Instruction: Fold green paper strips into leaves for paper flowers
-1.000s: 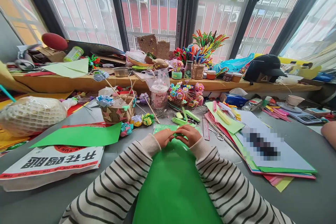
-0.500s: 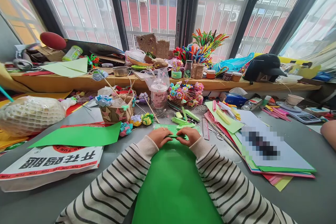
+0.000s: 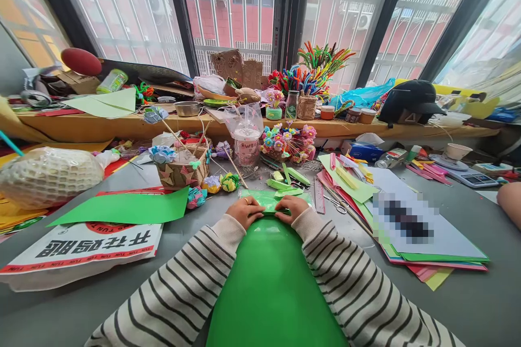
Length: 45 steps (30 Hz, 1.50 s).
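Observation:
A large green sheet of paper [image 3: 277, 287] runs from the near edge of view up to both hands, its surface bowed upward. My left hand [image 3: 245, 211] pinches the left part of its far edge, where a narrow folded band shows. Opposite it, my right hand [image 3: 292, 208] grips the right part of that edge between thumb and fingers. Just beyond the fingers lies a shiny clear-green packet [image 3: 265, 199]. Several folded green paper strips [image 3: 287, 183] rest behind my right hand. Beside them are a pinkish ruler [image 3: 319, 195] and scissors [image 3: 336, 205].
At left, another green sheet [image 3: 126, 209] overlaps a white printed bag [image 3: 97, 246]. A cardboard basket [image 3: 183, 173] and a lidded drink cup [image 3: 247, 147] stand behind. Stacked papers [image 3: 443, 227] lie at right. Another person's arm [image 3: 508, 203] shows at the right edge.
The green sheet now bows up more behind its far edge. My hands have shifted slightly and the fingers have moved along the folded edge. Other things stay where they were.

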### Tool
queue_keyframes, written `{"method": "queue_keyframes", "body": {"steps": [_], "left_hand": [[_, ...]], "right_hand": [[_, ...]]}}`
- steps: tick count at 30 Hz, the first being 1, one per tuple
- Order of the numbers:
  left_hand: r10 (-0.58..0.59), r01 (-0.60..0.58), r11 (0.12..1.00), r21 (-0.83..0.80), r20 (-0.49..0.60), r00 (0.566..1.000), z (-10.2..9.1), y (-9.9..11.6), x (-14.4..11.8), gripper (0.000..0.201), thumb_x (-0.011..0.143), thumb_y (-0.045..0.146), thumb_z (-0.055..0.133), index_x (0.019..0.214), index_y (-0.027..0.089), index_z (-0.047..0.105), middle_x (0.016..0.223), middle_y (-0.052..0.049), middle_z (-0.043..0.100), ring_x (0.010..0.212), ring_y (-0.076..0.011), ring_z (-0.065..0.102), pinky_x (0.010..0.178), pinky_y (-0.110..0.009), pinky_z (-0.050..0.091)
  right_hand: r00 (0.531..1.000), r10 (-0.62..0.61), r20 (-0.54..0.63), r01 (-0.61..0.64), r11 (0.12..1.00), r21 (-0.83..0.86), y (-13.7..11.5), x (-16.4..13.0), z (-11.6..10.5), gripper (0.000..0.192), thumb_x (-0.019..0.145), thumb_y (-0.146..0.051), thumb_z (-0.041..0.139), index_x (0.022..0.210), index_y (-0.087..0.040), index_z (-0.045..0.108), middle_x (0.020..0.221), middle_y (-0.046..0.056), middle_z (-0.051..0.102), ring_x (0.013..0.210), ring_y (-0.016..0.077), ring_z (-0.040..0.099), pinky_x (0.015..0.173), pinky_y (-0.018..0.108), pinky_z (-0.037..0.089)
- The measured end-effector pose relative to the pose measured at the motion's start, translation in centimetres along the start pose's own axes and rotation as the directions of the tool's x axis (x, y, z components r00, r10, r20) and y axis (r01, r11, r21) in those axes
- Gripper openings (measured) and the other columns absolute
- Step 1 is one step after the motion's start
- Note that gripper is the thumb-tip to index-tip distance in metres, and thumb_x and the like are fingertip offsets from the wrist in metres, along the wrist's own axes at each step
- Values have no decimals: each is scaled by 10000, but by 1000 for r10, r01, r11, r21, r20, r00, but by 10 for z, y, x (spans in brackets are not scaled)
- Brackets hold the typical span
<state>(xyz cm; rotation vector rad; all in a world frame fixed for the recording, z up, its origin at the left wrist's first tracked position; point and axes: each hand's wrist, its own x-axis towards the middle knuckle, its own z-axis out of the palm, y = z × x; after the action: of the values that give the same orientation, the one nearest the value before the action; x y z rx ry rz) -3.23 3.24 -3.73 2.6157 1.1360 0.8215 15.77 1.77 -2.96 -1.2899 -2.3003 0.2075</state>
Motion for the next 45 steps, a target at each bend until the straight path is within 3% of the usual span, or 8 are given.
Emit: {"method": "queue_keyframes", "body": {"steps": [9,21,29,34,36,39,41,45], "left_hand": [[16,-23,991,131,50,999,-3,5,-7,278,751,295,409,965,227,572,893,-53,613,806,-174,536,697,-298,427],[34,-26,993,-115,70,997,-4,1,-5,273,727,240,447,929,135,597,852,-101,578,781,-174,522,683,-291,424],[50,-48,989,138,-11,999,-9,13,-7,281,734,189,377,935,177,573,837,-76,534,780,-165,475,726,-301,406],[-22,21,992,-127,-2,1000,-18,18,-3,249,720,194,392,903,142,552,918,-94,532,845,-174,483,763,-325,401],[-145,167,910,-380,85,986,-22,18,-1,260,699,260,449,911,132,529,913,-89,547,804,-170,521,706,-325,438],[-333,418,620,-664,259,907,-25,19,3,432,593,372,565,926,104,506,763,-60,581,690,-171,569,592,-318,478],[-413,481,470,-740,298,861,-25,19,4,484,512,385,626,893,104,525,672,-28,586,675,-174,580,614,-325,482],[-492,507,358,-784,303,816,-24,21,5,427,448,344,672,801,124,577,627,-3,602,664,-162,593,718,-331,461]], "right_hand": [[994,-58,-90,58,998,-4,7,-1,6,126,584,-243,626,685,-170,609,642,31,547,620,136,526,559,236,437],[995,-64,-81,56,994,-95,4,-2,7,137,597,-219,609,714,-154,583,671,39,546,612,126,514,540,225,425],[963,-220,-152,185,959,-216,-3,-3,6,59,626,-191,542,670,-156,558,646,45,540,621,141,491,556,239,412],[893,-344,-289,252,916,-312,-10,-5,-1,106,688,-179,453,679,-147,554,652,64,547,629,152,475,577,259,403],[875,-364,-319,257,908,-331,-13,-5,-4,135,715,-177,421,687,-151,550,653,66,548,642,155,475,601,271,400],[859,-372,-353,253,906,-340,-18,-6,-8,154,734,-172,399,699,-158,548,658,64,554,653,153,481,619,276,398],[848,-374,-375,245,905,-348,-20,-7,-10,150,732,-172,404,702,-161,551,665,59,563,655,151,487,619,271,400],[827,-382,-412,234,901,-365,-22,-7,-13,125,711,-175,438,697,-159,561,670,53,579,648,151,501,607,266,407]]}}
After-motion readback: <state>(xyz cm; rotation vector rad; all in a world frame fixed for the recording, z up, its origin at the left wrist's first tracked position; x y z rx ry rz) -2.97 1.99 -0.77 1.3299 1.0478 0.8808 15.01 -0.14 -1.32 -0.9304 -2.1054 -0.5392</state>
